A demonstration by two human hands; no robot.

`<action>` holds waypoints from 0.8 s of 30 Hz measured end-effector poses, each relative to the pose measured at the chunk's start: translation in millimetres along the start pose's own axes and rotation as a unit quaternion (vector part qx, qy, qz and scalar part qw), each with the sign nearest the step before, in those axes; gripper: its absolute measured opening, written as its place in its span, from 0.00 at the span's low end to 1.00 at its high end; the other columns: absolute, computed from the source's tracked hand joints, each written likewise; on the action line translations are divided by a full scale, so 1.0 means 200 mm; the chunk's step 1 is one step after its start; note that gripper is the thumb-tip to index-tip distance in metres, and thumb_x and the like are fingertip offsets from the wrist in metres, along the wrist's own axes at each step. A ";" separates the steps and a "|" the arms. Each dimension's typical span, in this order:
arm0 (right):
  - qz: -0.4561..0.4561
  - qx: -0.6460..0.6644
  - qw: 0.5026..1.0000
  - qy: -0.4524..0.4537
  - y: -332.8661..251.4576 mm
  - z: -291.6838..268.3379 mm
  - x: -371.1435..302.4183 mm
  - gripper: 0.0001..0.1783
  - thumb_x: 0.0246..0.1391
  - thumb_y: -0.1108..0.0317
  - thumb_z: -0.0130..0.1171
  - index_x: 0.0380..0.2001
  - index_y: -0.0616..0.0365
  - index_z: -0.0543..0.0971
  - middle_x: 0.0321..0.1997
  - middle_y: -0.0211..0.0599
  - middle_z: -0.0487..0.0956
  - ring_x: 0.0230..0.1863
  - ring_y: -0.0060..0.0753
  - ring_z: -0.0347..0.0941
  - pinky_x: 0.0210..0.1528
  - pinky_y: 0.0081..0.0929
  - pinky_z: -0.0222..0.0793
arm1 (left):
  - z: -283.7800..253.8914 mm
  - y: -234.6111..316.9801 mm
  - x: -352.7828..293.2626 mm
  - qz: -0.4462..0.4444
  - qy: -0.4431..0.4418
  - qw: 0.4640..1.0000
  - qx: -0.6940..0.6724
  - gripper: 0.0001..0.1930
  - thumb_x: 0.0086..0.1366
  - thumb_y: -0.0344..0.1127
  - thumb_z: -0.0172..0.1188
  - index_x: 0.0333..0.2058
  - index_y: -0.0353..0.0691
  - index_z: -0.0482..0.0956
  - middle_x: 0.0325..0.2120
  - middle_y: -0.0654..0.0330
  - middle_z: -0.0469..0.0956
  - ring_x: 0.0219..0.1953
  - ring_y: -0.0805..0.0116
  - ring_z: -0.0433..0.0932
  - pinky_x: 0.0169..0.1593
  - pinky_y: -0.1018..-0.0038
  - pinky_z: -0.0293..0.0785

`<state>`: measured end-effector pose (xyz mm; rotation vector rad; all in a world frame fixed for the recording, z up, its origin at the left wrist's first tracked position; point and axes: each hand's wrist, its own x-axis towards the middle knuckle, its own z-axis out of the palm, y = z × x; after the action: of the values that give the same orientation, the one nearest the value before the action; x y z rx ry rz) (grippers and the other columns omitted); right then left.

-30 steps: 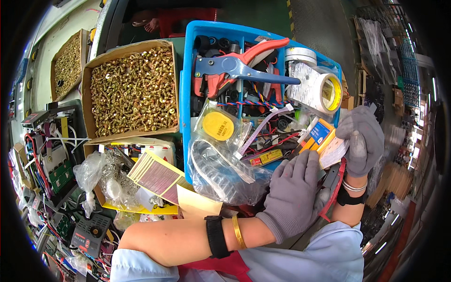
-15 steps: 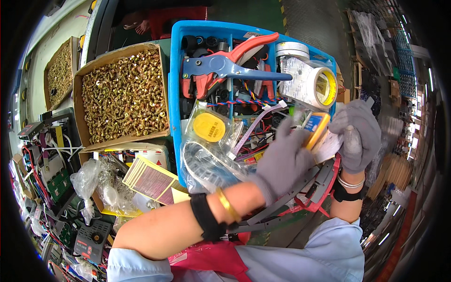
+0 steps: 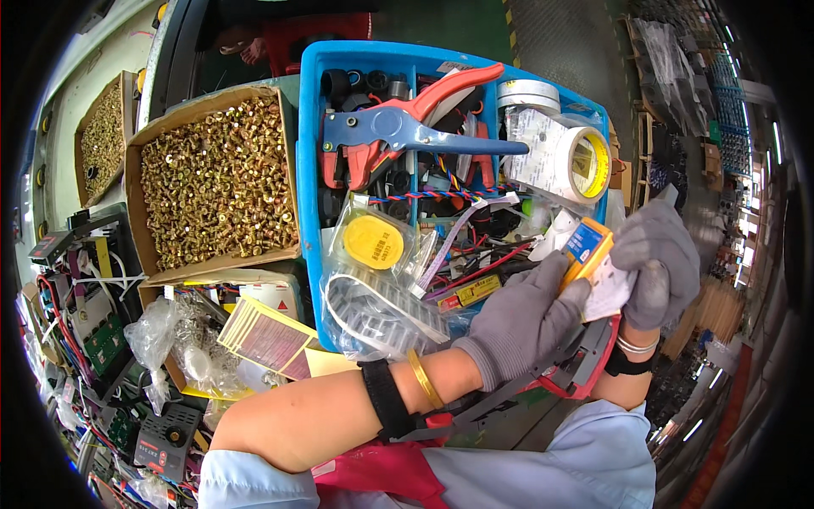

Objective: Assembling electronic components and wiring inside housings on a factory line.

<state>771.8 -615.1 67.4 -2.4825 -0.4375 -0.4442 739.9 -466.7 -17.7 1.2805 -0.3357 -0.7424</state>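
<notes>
Left hand (image 3: 526,322) back on the orange-and-blue box (image 3: 587,246), which seems steadied from both sides.

Half a second ago the left hand was a blur at the box's edge; now, from 7 o'clock, its gloved fingers lie together with the thumb opposed, pinching the near-left corner, and the blue face shows more fully. At 3 o'clock the right hand (image 3: 660,263) is curled, pinching the box's white printed part (image 3: 609,288); whether that is a separate sheet, I cannot tell. The box is above the blue divided bin (image 3: 310,153), toward its 4 o'clock; beyond are a tape roll (image 3: 570,161) at 12 and a red-and-blue wire stripper (image 3: 398,127) at 10.
</notes>
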 end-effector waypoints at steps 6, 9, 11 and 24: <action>-0.023 -0.039 0.999 -0.014 0.03 0.01 0.00 0.10 0.44 0.67 0.55 0.17 0.62 0.75 0.19 0.37 0.76 0.22 0.39 0.71 0.32 0.35 0.67 | -0.05 -0.07 0.21 -0.065 0.084 0.984 0.143 0.27 0.67 0.51 0.46 0.56 0.39 0.58 0.50 0.34 0.65 0.39 0.33 0.74 0.43 0.50 0.72; 0.151 -0.059 0.980 -0.114 0.06 0.01 0.05 0.12 0.42 0.70 0.57 0.32 0.62 0.76 0.29 0.38 0.74 0.32 0.41 0.72 0.39 0.31 0.68 | -0.09 -0.13 0.24 -0.100 0.023 0.990 0.097 0.26 0.67 0.50 0.45 0.57 0.40 0.58 0.47 0.35 0.70 0.43 0.35 0.73 0.46 0.51 0.70; 0.208 -0.051 0.970 -0.118 0.14 0.05 0.13 0.21 0.41 0.69 0.58 0.43 0.59 0.75 0.42 0.42 0.73 0.42 0.44 0.71 0.44 0.32 0.69 | -0.10 -0.17 0.25 -0.090 0.063 0.993 0.043 0.22 0.68 0.46 0.44 0.55 0.39 0.63 0.44 0.37 0.73 0.45 0.38 0.74 0.48 0.56 0.69; 0.279 -0.092 0.942 -0.161 0.33 0.07 0.19 0.22 0.45 0.53 0.63 0.41 0.55 0.76 0.32 0.39 0.75 0.39 0.44 0.72 0.39 0.37 0.67 | -0.10 -0.20 0.24 -0.080 0.110 0.956 -0.261 0.19 0.68 0.36 0.43 0.55 0.33 0.67 0.45 0.51 0.75 0.48 0.65 0.72 0.53 0.73 0.66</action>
<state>835.0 -651.0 39.0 -2.7159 0.2056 0.1619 774.4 -487.4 -70.1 0.8786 0.1456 -0.7519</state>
